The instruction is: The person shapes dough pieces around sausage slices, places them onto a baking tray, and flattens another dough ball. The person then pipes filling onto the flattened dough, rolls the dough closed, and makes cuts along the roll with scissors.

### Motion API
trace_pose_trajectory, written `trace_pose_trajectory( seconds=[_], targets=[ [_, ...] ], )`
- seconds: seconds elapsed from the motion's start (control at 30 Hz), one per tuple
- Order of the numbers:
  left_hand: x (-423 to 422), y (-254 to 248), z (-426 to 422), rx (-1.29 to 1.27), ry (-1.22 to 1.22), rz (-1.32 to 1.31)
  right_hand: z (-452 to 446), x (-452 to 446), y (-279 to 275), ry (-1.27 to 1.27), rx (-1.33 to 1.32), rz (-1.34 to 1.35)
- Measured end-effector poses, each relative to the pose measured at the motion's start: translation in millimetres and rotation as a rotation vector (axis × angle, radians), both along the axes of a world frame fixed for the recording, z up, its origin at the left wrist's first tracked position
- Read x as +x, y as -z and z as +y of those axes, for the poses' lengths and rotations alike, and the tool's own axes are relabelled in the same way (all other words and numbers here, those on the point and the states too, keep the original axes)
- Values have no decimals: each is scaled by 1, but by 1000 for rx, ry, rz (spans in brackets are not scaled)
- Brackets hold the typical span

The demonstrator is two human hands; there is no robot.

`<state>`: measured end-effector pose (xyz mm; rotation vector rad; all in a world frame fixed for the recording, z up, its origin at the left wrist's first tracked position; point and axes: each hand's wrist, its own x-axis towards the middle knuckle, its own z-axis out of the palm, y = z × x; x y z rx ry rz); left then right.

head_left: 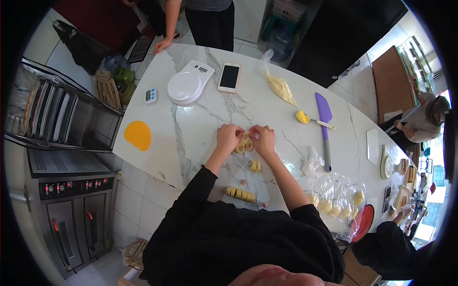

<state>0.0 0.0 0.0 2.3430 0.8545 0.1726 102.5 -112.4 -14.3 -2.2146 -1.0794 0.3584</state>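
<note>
Over the marble table, my left hand (230, 138) and my right hand (262, 139) face each other with fingers bent into pinches. Their fingertips meet the edges of a small group of pale yellow dough pieces (244, 144); the exact grip is partly hidden by the fingers. Just below lies a short sliced dough roll (255, 166). Nearer my body is a longer sliced dough roll (240, 194), with a small pinkish-brown ball (244, 182) beside it and another small ball (265, 205) to its right.
Beyond my hands lie a white kitchen scale (185, 87), a phone (230, 77), a timer (150, 96) and a piping bag (280, 88). An orange scraper (138, 135) is left; a purple spatula (324, 112) and plastic-wrapped dough balls (334, 202) are right. People stand around.
</note>
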Motion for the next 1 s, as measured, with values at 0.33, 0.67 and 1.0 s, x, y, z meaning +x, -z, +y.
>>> trace_pose_trajectory(
  seconds=[0.33,0.67,1.0],
  targets=[
    [-48,22,24,-255,-80,-536,-120,85,-146,635,569,79],
    [-191,14,66,-208,-601,-526,-314,188,-196,917,407,-64],
    [-185,-6,53,-241,-686,-558,-59,352,-216,323,-777,413]
  ],
)
